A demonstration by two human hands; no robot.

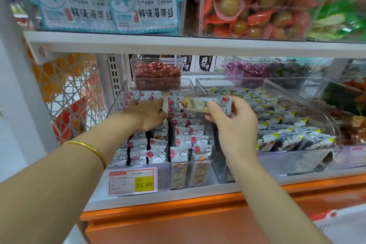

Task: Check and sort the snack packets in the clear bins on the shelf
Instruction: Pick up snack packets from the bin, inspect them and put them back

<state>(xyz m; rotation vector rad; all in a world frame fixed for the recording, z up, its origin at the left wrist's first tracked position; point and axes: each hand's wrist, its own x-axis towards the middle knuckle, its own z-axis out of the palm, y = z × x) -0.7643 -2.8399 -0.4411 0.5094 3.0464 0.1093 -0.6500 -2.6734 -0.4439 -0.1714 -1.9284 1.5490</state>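
We cannot read the blurred print on the packet (206, 103) our right hand (233, 117) pinches, and our thumb covers part of it. The row of packets (138, 141) runs out of sight under our left hand (147, 112). Below that hand, the price tag (133, 181) shows small lines too fine to read. Above both hands, the seaweed bags (146, 6) and orange egg packs (259, 17) are cut off by the top edge.

L hand (147, 112) above price tag (133, 181), palm down, fingers straight, pointing away from tag. L forearm runs in from lower left of tag, bangle (93, 149) partway up it. R hand (233, 119) above & well right of tag, thumb + fingers pinching one packet (200, 103) held horiz. R forearm runs up from lower right of tag.
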